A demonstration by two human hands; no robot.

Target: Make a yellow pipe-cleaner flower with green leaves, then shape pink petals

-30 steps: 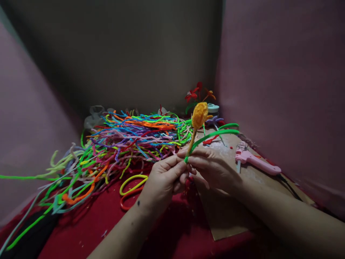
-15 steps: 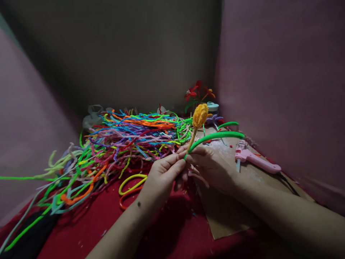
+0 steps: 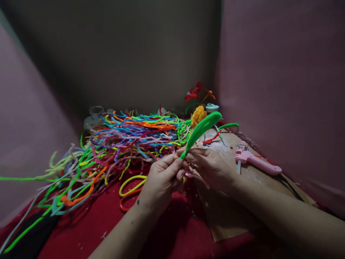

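Green pipe cleaner (image 3: 201, 130) has swung up since half a second ago: it then arced out to the right over the cardboard, now it stands steep, up and right from the fingers, covering the orange stem and part of the yellow flower head (image 3: 198, 115). Reads as the green being turned round the stem near the base, my judgement only.

Head view, the only one: left hand (image 3: 161, 180) pinches the lower end of the stem and green strand between thumb and fingertips, fingers curled shut on it. Right hand (image 3: 212, 167) meets it from the right, fingertips closed on the same spot; which strand each finger holds I cannot tell. Flower is held in the air above the near edge of the cardboard sheet (image 3: 231, 212), hands touching each other.

Around: big heap of mixed-colour pipe cleaners (image 3: 121, 140) left of the hands on the red cloth surface (image 3: 88, 230), yellow loop (image 3: 132, 181) and an orange loop just beside the left hand. Pink glue gun (image 3: 256, 162) lies on the cardboard, right of the hands, apart. Finished red and orange flowers (image 3: 198, 94) stand at the back corner.
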